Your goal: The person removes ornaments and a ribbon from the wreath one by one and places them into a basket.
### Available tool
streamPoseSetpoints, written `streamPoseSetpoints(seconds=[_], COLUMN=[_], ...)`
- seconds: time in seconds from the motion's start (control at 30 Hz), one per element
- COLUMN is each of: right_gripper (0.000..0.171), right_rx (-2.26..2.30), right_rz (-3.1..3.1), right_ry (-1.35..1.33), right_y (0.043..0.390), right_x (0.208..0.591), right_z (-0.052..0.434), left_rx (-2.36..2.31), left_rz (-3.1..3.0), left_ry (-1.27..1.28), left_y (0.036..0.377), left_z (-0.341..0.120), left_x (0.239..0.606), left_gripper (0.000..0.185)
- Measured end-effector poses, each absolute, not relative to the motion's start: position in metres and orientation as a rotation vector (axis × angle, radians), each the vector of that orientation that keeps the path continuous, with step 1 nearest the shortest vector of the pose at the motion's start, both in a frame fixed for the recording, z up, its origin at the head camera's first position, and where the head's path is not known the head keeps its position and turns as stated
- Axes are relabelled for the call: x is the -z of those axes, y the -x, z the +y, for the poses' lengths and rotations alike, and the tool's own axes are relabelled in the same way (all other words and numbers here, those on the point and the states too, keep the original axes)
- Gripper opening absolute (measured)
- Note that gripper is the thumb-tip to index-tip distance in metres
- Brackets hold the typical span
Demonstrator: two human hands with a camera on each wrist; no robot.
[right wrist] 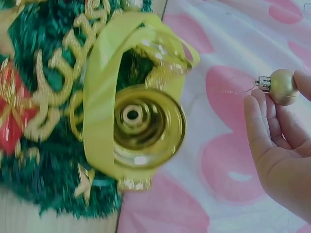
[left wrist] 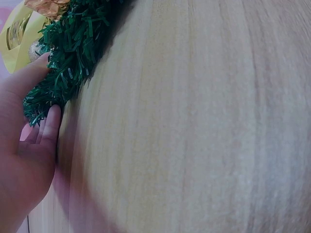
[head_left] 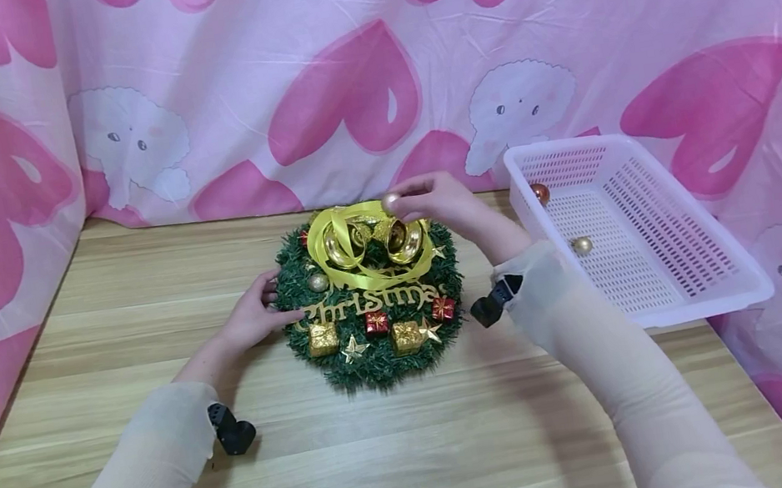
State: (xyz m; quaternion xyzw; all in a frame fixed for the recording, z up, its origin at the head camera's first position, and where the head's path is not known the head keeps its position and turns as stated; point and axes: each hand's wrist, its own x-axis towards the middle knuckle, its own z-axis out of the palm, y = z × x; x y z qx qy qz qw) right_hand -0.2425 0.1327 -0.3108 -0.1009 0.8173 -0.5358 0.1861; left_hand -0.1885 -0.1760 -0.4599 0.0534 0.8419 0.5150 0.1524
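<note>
Wreath (head_left: 372, 306) mid table (head_left: 393, 463); basket (head_left: 631, 225) to right w/ 2 baubles (head_left: 582, 246).

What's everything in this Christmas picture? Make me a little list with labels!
Wreath: green wreath lying flat on the wooden table, with gold bells, a yellow ribbon and small gift boxes
Left hand: left hand touches the wreath's left edge
Right hand: right hand pinches a small gold bauble above the bells
Basket: white basket on the right, holding two baubles
Backdrop: pink heart cloth
</note>
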Motion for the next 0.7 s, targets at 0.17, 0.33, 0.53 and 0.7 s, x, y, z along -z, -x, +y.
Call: streamPoseSetpoints(seconds=[0.17, 0.33, 0.53, 0.7], right_gripper=[0.037, 0.039, 0.04, 0.045], right_rx=[1.494, 1.479, 1.492, 1.46], right_rz=[2.325, 2.392, 2.448, 2.507], right_ry=[0.265, 0.2, 0.173, 0.077], right_y=[0.245, 0.246, 0.247, 0.247], right_x=[0.304, 0.295, 0.287, 0.28], right_z=[0.152, 0.171, 0.198, 0.224], left_rx=[-1.471, -1.478, -1.48, -1.471], left_rz=[2.421, 2.412, 2.407, 2.416], left_ry=[-0.149, -0.15, -0.137, -0.134], left_y=[0.188, 0.189, 0.188, 0.187], left_z=[-0.176, -0.177, -0.18, -0.183], left_x=[0.459, 0.458, 0.457, 0.456], left_gripper=[0.099, 0.1, 0.1, 0.101])
